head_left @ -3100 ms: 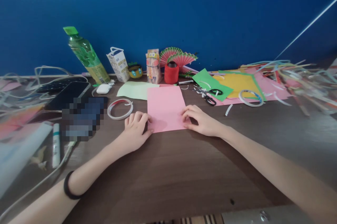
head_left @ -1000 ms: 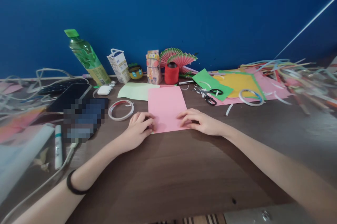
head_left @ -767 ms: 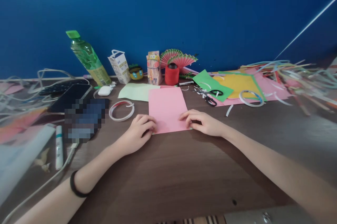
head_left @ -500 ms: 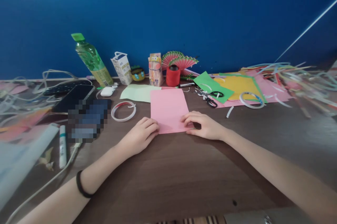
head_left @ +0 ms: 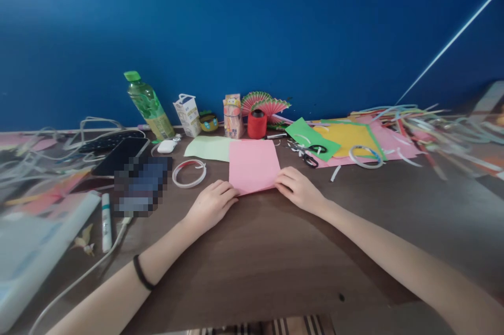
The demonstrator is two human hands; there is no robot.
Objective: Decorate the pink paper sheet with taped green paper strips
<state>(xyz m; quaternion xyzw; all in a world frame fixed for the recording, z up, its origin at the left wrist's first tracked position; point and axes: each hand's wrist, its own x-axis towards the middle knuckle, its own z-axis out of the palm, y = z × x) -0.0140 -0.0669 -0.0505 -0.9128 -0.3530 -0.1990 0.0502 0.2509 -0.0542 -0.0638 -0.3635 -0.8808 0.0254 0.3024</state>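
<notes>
A sheet of pink paper (head_left: 254,164) lies on the brown table in front of me, its near edge slightly raised or folded at the right. My left hand (head_left: 214,200) is closed at the near left corner, fingers together on the paper's edge. At the near right corner my right hand (head_left: 296,188) pinches the paper between thumb and fingers. A pale green sheet (head_left: 207,148) lies just behind and left of the pink one. To the left of the paper is a roll of clear tape (head_left: 189,173). Black-handled scissors (head_left: 311,160) rest to the right among small white scraps.
Along the wall stand a green bottle (head_left: 148,106), a milk carton (head_left: 188,117), a small decorated box (head_left: 232,117) and a red spool (head_left: 257,125). Coloured sheets (head_left: 348,138) and another tape roll (head_left: 366,157) lie at right. A phone (head_left: 144,185) and marker (head_left: 106,222) are at left.
My right hand has moved from lying over the pink paper's right side to pinching its near right corner, where the edge is now raised. The left hand keeps its place; the view has shifted slightly.
</notes>
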